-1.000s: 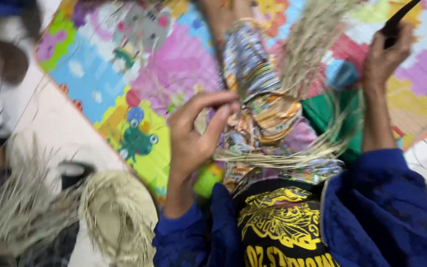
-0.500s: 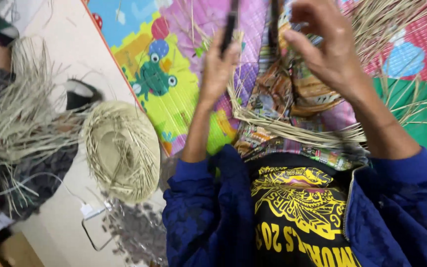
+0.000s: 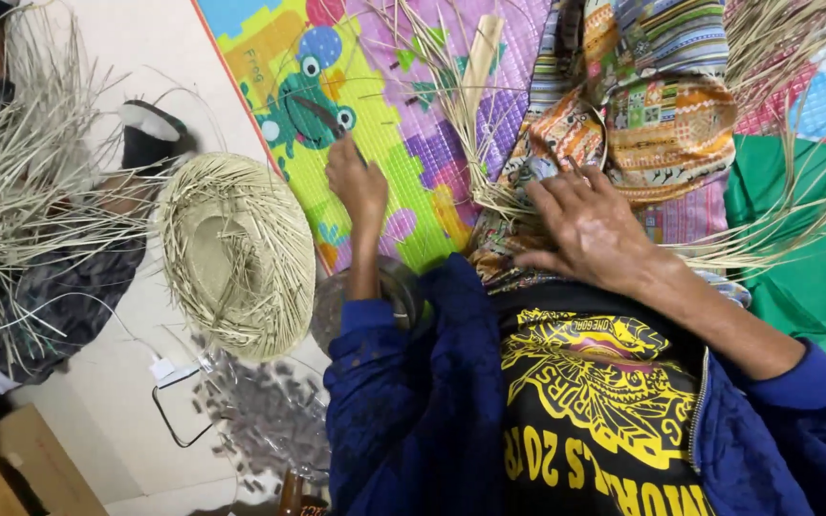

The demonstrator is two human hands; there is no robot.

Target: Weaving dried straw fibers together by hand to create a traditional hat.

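Left hand (image 3: 356, 186) clenched around a dark knife (image 3: 322, 113), blade angled far-left over the frog mat (image 3: 270, 67). Right hand (image 3: 590, 229) spread loose on patterned cloth (image 3: 666, 115), fingertips touching straw strips (image 3: 461, 124) that fan far-left toward the knife, nearer the right hand.

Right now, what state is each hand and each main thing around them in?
Left hand: closed on a dark blade.
Right hand: open, fingers spread on straw strands.
Straw hat: unfinished, loose ends sticking out, lying on the floor.
Patterned cloth: crumpled.
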